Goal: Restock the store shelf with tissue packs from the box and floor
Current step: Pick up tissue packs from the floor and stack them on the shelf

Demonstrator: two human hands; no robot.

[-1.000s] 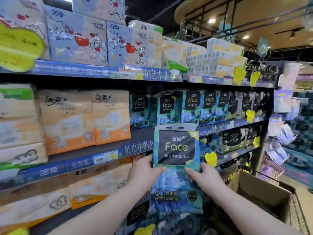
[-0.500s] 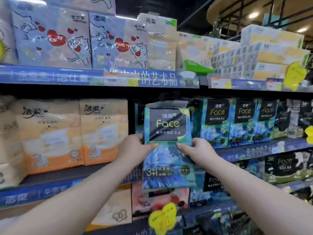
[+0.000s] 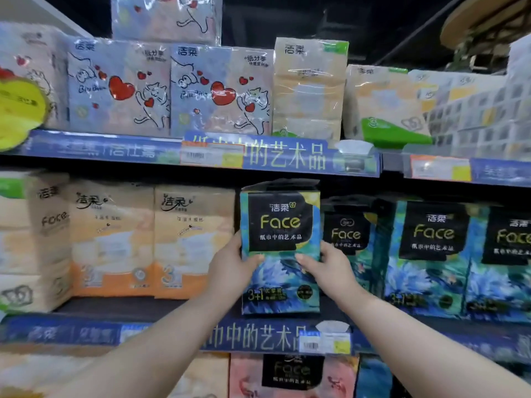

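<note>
A blue-green "Face" tissue pack (image 3: 280, 225) with a black label stands upright at the front of the middle shelf (image 3: 120, 308). My left hand (image 3: 230, 268) grips its left side, thumb on the front. My right hand (image 3: 330, 268) grips its right side the same way. The pack sits between orange tissue packs (image 3: 192, 239) on its left and matching Face packs (image 3: 431, 254) on its right. Its bottom edge is level with the shelf lip.
The top shelf (image 3: 258, 156) carries heart-and-cat packs (image 3: 120, 87) and beige packs (image 3: 309, 87). A yellow tag (image 3: 20, 110) sticks out at the upper left. Price labels (image 3: 324, 343) line the middle shelf edge. More Face packs (image 3: 293, 372) sit on the shelf below.
Both hands have lifted the Face pack up from below the middle shelf and moved it forward into the shelf's gap. The camera has come closer to the shelf.
</note>
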